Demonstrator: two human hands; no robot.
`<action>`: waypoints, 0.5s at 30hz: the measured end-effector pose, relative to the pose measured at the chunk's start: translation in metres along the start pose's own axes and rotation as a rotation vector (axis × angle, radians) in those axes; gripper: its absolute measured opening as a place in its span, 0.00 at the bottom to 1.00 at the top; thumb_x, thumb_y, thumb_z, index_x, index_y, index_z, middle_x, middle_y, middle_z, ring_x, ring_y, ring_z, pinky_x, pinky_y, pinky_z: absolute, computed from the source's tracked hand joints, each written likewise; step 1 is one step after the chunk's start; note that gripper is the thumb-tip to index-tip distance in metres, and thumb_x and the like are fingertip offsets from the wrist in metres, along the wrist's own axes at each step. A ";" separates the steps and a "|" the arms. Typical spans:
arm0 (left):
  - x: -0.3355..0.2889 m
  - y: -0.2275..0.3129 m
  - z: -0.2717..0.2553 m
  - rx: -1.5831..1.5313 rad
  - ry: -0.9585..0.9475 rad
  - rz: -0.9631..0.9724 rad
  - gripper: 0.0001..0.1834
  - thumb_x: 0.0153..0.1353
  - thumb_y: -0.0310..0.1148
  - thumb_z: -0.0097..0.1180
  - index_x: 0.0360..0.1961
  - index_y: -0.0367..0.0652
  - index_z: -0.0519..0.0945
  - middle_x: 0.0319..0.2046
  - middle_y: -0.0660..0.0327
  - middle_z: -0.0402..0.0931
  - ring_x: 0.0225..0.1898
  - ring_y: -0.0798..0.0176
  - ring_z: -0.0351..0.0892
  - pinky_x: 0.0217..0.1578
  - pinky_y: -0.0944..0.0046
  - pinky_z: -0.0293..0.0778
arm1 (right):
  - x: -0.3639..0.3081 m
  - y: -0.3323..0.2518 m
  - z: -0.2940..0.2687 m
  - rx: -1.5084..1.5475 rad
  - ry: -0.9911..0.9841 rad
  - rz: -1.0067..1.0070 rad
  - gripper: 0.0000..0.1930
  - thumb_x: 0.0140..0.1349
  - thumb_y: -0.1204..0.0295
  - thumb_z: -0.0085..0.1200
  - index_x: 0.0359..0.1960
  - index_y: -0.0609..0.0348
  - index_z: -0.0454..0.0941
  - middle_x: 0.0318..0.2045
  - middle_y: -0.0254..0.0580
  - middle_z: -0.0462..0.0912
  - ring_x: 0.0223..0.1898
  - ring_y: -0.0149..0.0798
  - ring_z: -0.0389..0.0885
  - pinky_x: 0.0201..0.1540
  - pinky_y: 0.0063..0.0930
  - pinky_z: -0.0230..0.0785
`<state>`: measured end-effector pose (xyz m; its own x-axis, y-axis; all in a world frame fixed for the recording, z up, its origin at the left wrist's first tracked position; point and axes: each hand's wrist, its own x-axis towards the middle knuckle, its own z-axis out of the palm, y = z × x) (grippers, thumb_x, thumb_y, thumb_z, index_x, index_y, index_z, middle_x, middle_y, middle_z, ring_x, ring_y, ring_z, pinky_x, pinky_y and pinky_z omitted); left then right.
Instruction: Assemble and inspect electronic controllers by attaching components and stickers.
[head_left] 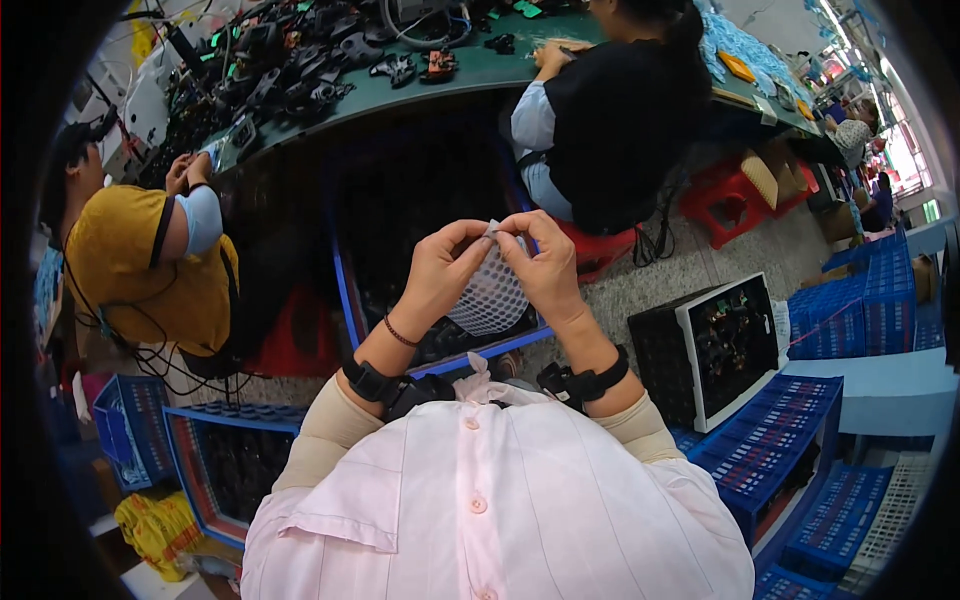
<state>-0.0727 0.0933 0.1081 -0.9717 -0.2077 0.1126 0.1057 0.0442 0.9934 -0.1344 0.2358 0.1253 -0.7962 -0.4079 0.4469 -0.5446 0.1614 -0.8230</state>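
In front of my chest, both hands meet with their fingertips pinched together. My left hand (445, 265) and my right hand (541, 262) hold a small pale grey piece (492, 229) between thumbs and forefingers. It is too small to tell its kind. Just under the hands is a white perforated basket (490, 300), partly hidden by them. Beneath that, a large blue-rimmed crate (349, 300) has dark contents that I cannot make out.
Ahead, a green workbench (440, 72) carries heaps of black parts (290, 80). A person in yellow (150, 265) sits at left, another in black (630, 120) ahead. At right stand a white-rimmed black bin (690, 350) and blue crates (765, 430). A red stool (720, 205) stands farther off.
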 end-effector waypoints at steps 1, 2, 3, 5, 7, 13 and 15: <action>0.001 -0.003 0.000 -0.005 0.005 -0.016 0.09 0.61 0.26 0.53 0.42 0.34 0.78 0.33 0.66 0.78 0.34 0.77 0.73 0.35 0.76 0.69 | 0.000 0.005 0.001 -0.016 -0.022 0.010 0.05 0.52 0.77 0.56 0.31 0.62 0.76 0.29 0.43 0.78 0.33 0.41 0.78 0.36 0.30 0.69; 0.003 -0.007 0.000 -0.022 0.017 -0.024 0.10 0.61 0.26 0.53 0.43 0.34 0.77 0.33 0.65 0.78 0.35 0.77 0.73 0.36 0.76 0.70 | 0.000 0.010 0.001 -0.015 -0.034 0.027 0.05 0.52 0.77 0.56 0.31 0.62 0.76 0.29 0.43 0.78 0.33 0.41 0.78 0.36 0.30 0.69; 0.003 -0.011 0.000 -0.039 0.034 -0.034 0.11 0.60 0.25 0.53 0.44 0.34 0.77 0.34 0.65 0.78 0.36 0.76 0.74 0.37 0.75 0.70 | 0.000 0.012 0.002 0.028 -0.040 0.074 0.05 0.52 0.77 0.56 0.31 0.63 0.76 0.29 0.43 0.78 0.33 0.40 0.78 0.36 0.29 0.69; 0.013 -0.028 -0.005 -0.011 0.083 -0.031 0.12 0.59 0.23 0.51 0.45 0.35 0.76 0.32 0.65 0.77 0.34 0.75 0.74 0.36 0.74 0.70 | 0.002 0.021 0.000 0.081 -0.045 0.135 0.04 0.53 0.77 0.55 0.31 0.63 0.77 0.30 0.43 0.78 0.33 0.38 0.78 0.37 0.27 0.69; 0.020 -0.051 -0.024 0.011 0.080 -0.122 0.13 0.60 0.23 0.48 0.47 0.36 0.76 0.33 0.66 0.76 0.34 0.76 0.72 0.37 0.75 0.69 | -0.002 0.036 -0.001 0.102 -0.024 0.216 0.05 0.54 0.76 0.56 0.32 0.63 0.77 0.30 0.41 0.78 0.33 0.35 0.78 0.38 0.25 0.69; -0.003 -0.193 -0.093 0.549 0.219 -0.531 0.15 0.52 0.33 0.46 0.36 0.40 0.81 0.28 0.51 0.80 0.31 0.56 0.80 0.35 0.62 0.73 | -0.041 0.119 -0.007 0.114 -0.082 0.547 0.05 0.55 0.76 0.56 0.32 0.64 0.77 0.30 0.39 0.78 0.34 0.32 0.78 0.39 0.24 0.69; -0.019 -0.244 -0.095 0.626 0.146 -0.698 0.14 0.52 0.34 0.47 0.34 0.40 0.82 0.29 0.50 0.80 0.33 0.52 0.80 0.36 0.60 0.73 | -0.065 0.153 -0.007 0.022 -0.130 0.659 0.05 0.56 0.75 0.56 0.33 0.64 0.77 0.31 0.39 0.78 0.34 0.32 0.78 0.40 0.24 0.69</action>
<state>-0.0602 -0.0063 -0.1342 -0.7320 -0.5033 -0.4591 -0.6629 0.3708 0.6504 -0.1676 0.2934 -0.0271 -0.9214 -0.3353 -0.1965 0.0514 0.3961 -0.9168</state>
